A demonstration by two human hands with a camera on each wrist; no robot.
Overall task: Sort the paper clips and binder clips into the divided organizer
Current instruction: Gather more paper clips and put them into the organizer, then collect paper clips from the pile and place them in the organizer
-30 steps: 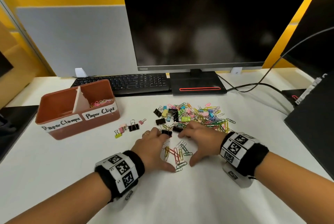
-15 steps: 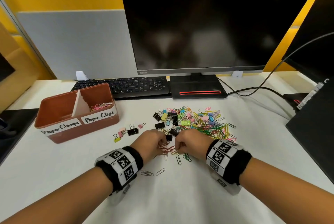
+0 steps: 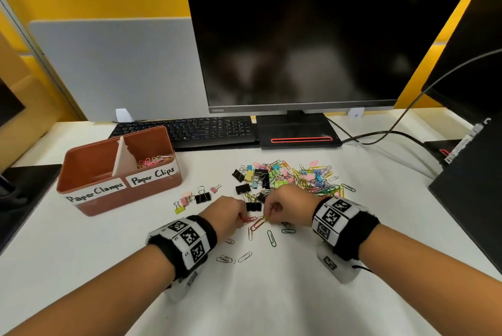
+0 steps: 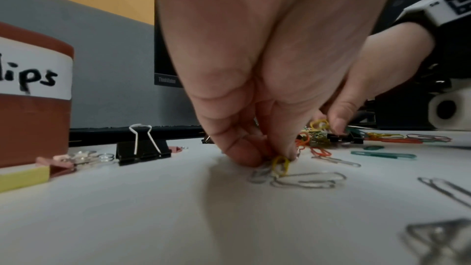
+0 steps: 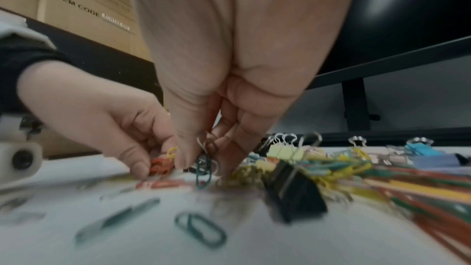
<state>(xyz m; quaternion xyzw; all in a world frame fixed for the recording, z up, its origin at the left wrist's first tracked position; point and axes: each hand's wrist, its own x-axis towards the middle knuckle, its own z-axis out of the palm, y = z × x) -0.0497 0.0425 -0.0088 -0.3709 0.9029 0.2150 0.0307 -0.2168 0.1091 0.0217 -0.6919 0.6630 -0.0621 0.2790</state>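
Observation:
A mixed pile of coloured paper clips and binder clips (image 3: 293, 178) lies on the white desk in front of the monitor. My left hand (image 3: 231, 216) pinches paper clips at the pile's near edge; the left wrist view shows a yellow paper clip (image 4: 280, 165) between its fingertips. My right hand (image 3: 282, 206) pinches paper clips beside it, a green paper clip (image 5: 203, 170) hanging from its fingers. A black binder clip (image 3: 254, 205) stands between the two hands. The brown divided organizer (image 3: 119, 194) sits at the left, with paper clips (image 3: 153, 160) in its right "Paper Clips" compartment.
Loose binder clips (image 3: 202, 197) lie between the organizer and my left hand. Several paper clips (image 3: 271, 238) are scattered near my wrists. A keyboard (image 3: 190, 129), a monitor (image 3: 312, 37) on its stand and cables (image 3: 380, 136) fill the back. Dark equipment (image 3: 472, 186) borders the right.
Both hands went from spread flat over raked-back paper clips to curled pinches on clips. They drew slightly closer together at the pile's near edge.

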